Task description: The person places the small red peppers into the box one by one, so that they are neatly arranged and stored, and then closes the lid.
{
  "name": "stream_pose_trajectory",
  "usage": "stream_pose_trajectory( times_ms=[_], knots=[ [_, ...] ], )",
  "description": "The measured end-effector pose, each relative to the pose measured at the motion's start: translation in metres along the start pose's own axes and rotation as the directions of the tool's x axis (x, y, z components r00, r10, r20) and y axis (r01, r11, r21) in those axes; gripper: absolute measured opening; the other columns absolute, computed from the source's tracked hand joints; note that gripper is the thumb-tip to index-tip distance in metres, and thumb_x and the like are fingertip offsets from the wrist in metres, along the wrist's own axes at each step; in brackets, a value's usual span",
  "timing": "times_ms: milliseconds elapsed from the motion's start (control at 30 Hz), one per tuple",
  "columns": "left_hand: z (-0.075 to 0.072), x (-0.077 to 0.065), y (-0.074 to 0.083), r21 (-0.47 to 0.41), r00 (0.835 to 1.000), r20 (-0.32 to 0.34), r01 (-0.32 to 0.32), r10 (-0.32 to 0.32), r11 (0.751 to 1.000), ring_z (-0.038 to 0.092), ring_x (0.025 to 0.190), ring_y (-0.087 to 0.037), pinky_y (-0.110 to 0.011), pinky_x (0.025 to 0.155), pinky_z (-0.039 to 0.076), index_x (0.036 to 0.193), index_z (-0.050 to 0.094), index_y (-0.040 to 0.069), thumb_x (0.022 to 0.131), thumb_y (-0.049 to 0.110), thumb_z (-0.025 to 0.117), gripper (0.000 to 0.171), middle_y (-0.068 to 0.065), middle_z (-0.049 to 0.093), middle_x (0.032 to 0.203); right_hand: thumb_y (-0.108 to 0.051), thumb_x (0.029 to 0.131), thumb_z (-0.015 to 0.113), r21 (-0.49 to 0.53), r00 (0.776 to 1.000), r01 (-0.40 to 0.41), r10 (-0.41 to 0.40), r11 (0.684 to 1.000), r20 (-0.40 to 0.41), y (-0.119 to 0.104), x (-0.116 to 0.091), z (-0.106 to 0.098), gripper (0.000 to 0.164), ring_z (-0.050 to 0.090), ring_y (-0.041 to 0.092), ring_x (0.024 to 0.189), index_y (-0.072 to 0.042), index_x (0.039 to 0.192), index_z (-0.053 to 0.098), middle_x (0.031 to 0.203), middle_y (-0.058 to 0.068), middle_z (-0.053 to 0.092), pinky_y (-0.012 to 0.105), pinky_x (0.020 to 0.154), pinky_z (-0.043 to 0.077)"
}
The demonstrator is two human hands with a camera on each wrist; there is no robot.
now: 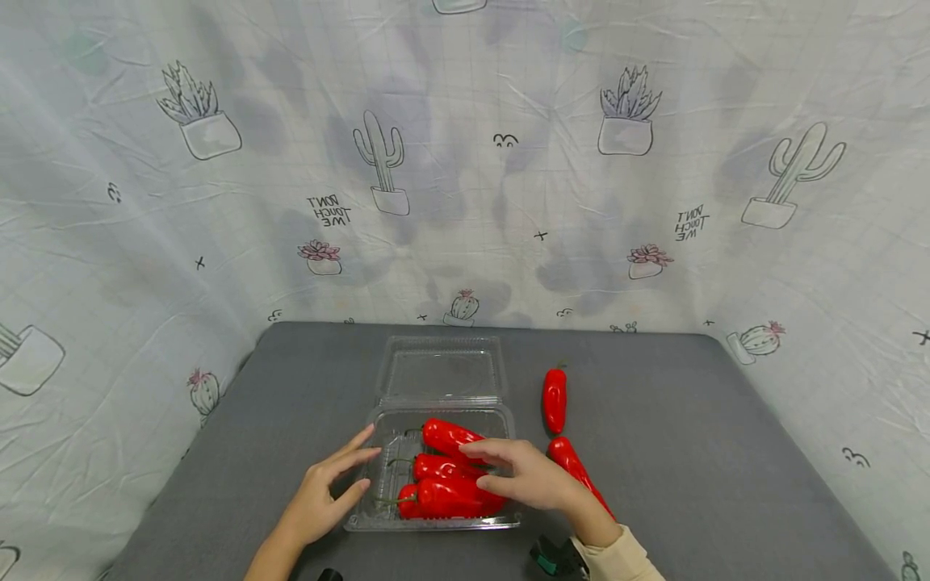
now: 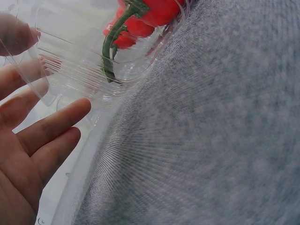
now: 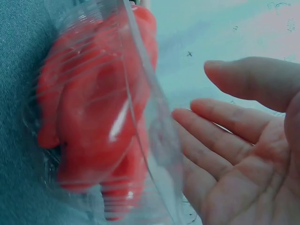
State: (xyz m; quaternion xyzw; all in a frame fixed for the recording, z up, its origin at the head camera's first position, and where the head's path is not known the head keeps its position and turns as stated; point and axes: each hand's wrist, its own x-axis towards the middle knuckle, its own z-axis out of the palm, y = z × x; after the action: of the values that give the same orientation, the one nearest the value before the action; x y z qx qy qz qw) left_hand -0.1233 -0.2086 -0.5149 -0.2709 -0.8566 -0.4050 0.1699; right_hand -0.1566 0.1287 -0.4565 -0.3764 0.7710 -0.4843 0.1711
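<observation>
A clear plastic clamshell box (image 1: 436, 526) lies with its lid (image 1: 443, 371) folded back flat behind it. Inside are several red peppers (image 1: 450, 499), lying with their green stems toward the left. My left hand (image 1: 320, 492) is at the box's left side, fingers spread and extended around that edge; in the left wrist view a curved pepper stem (image 2: 108, 51) shows through the plastic. Over the box's right side, my right hand (image 1: 526, 472) reaches above the peppers. The right wrist view shows its fingers extended beside the box wall, holding nothing.
Two loose red peppers lie right of the box: one farther back (image 1: 555, 401), the other (image 1: 574, 468) partly behind the right forearm. A black-and-green object (image 1: 552, 557) is at the right wrist. A patterned cloth (image 1: 465, 161) hangs behind the grey table (image 1: 654, 420).
</observation>
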Motion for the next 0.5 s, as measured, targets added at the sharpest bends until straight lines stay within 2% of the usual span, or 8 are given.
stream_pose_trajectory(
  times_ms=[167, 367, 500],
  knots=[
    [-0.002, 0.000, 0.001, -0.033, 1.000, 0.015, -0.009, 0.009, 0.999, 0.051, 0.125, -0.022, -0.028, 0.090, 0.051, 0.125, 0.060, 0.006, 0.084, 0.000, 0.066, 0.042, -0.019, 0.044, 0.144, -0.015, 0.093, 0.061, 0.022, 0.997, 0.004, -0.002, 1.000, -0.076, 0.000, -0.006, -0.006, 0.046, 0.052, 0.030, 0.125, 0.002, 0.134, 0.050, 0.135, 0.019, 0.054, 0.043, 0.102, 0.041],
    [-0.002, 0.000, -0.002, -0.026, 1.000, 0.025, 0.000, 0.000, 1.000, 0.048, 0.126, -0.016, -0.029, 0.090, 0.051, 0.125, 0.060, 0.005, 0.085, 0.001, 0.065, 0.041, -0.019, 0.043, 0.145, -0.017, 0.093, 0.061, 0.060, 0.990, 0.003, 0.006, 0.998, -0.139, -0.001, -0.016, -0.011, 0.047, 0.051, 0.037, 0.124, -0.001, 0.135, 0.050, 0.136, 0.020, 0.052, 0.048, 0.100, 0.041],
    [-0.002, -0.001, -0.002, -0.015, 0.999, 0.030, 0.015, -0.014, 1.000, 0.050, 0.125, -0.020, -0.033, 0.089, 0.052, 0.125, 0.060, 0.006, 0.085, 0.002, 0.065, 0.041, -0.018, 0.043, 0.145, -0.011, 0.093, 0.059, 0.048, 0.985, 0.018, -0.009, 0.999, -0.175, 0.005, -0.024, -0.014, 0.044, 0.051, 0.034, 0.124, -0.003, 0.135, 0.049, 0.136, 0.019, 0.053, 0.040, 0.101, 0.043]
  ],
)
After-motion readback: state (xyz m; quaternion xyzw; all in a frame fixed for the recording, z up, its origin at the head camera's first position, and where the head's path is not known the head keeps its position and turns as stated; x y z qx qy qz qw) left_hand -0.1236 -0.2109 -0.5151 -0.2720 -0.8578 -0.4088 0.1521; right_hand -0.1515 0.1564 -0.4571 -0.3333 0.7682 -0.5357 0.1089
